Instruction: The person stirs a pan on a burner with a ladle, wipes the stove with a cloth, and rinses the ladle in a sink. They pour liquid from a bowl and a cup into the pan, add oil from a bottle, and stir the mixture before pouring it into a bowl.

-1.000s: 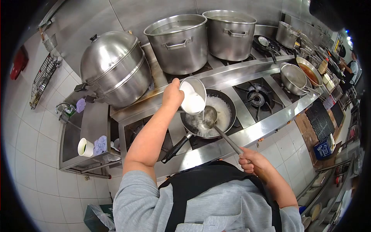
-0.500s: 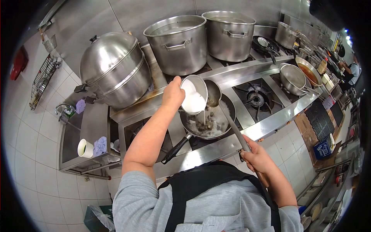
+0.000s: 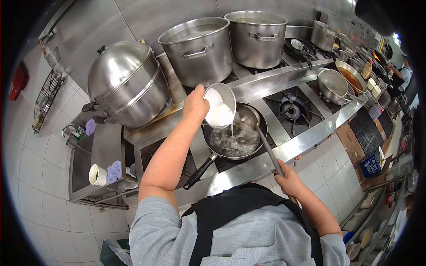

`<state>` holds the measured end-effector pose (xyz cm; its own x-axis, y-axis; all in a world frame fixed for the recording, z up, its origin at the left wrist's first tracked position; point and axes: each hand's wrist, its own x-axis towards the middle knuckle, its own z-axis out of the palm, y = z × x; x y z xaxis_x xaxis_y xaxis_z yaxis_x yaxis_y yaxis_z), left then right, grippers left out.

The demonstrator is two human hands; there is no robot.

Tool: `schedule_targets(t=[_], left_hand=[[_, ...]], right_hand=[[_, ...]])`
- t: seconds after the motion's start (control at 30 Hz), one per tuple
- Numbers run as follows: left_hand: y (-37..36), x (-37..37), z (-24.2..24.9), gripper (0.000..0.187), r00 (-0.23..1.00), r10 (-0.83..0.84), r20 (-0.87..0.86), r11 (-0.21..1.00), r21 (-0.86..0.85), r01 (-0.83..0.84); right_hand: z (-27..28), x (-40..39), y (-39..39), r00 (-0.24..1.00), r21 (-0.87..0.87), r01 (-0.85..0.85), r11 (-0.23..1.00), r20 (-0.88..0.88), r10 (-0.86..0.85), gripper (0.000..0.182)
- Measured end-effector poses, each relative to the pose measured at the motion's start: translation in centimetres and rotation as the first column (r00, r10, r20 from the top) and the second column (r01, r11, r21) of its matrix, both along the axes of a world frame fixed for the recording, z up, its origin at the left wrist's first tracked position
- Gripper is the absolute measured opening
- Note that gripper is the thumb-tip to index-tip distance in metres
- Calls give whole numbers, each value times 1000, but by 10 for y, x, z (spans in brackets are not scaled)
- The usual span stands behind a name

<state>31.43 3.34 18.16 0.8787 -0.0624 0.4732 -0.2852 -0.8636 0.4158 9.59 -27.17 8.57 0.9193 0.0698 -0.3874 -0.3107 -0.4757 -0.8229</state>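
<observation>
My left hand (image 3: 195, 106) grips a metal bowl (image 3: 228, 99) tipped over the frying pan (image 3: 211, 137). White liquid (image 3: 218, 114) lies inside it, and a thin stream runs from its lip into the pan. In my right hand (image 3: 291, 179) is the long handle of a metal ladle (image 3: 270, 150), fingers wrapped round it. The ladle's head rests at the far right inside the pan, in bubbling, cloudy liquid. The pan sits on a burner, its black handle pointing toward me at the left.
Two tall stockpots (image 3: 195, 62) and a domed steamer (image 3: 126, 82) stand behind the pan. To the right are a bare burner (image 3: 290, 111), a strainer pot (image 3: 333, 84) and a pan of reddish liquid (image 3: 350, 80). A co-worker (image 3: 403, 80) is at the far right.
The ladle's head has dropped from above the pan's far edge into the liquid, and my right hand has shifted slightly. The liquid looks more stirred up. Pouring continues from the bowl.
</observation>
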Motion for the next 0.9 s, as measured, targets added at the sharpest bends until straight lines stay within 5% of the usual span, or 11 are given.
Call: schedule_targets(t=[0.03, 0.1, 0.13, 0.2, 0.33, 0.43, 0.6, 0.73, 0.8, 0.83, 0.9], left_hand=[[-1, 0, 0, 17, 1000, -3, 12, 1000, 9, 3], [-1, 1, 0, 16, 1000, -2, 15, 1000, 8, 2], [-2, 1, -1, 16, 1000, -1, 20, 1000, 7, 1], [-3, 1, 1, 16, 1000, 3, 11, 1000, 9, -3], [-2, 1, 3, 15, 1000, 15, -10, 1000, 14, -15], [-1, 0, 4, 15, 1000, 1, 8, 1000, -9, 0], [3, 2, 5, 19, 1000, 7, 28, 1000, 17, -8], [3, 4, 10, 19, 999, -9, 38, 999, 34, 7], [3, 5, 11, 19, 998, -12, 54, 999, 43, 10], [2, 6, 11, 18, 997, -16, 70, 999, 50, 12], [1, 6, 13, 18, 997, -18, 75, 999, 52, 14]], right_hand=[[5, -2, 0, 1000, -1, 0, 1000, -2, 0, 69], [12, -5, 0, 944, 541, 164, 825, -329, 29, 70], [17, -5, -2, 944, 541, 166, 824, -329, 27, 70], [30, -1, -7, 833, 733, 423, 533, -546, 90, 71], [49, -2, -4, 821, 758, 440, 481, -557, 126, 72], [63, -3, -3, 884, 763, 304, 570, -449, 128, 69], [82, -4, 1, 992, 496, 1, 868, -111, 63, 67], [79, -7, 3, 1000, 381, 11, 925, -4, -10, 70], [69, -5, 5, 990, 72, 0, 997, 137, -10, 70], [52, -2, 2, 990, 72, 1, 997, 137, -11, 70], [19, 2, -6, 877, -261, -19, 965, 459, 142, 69]])
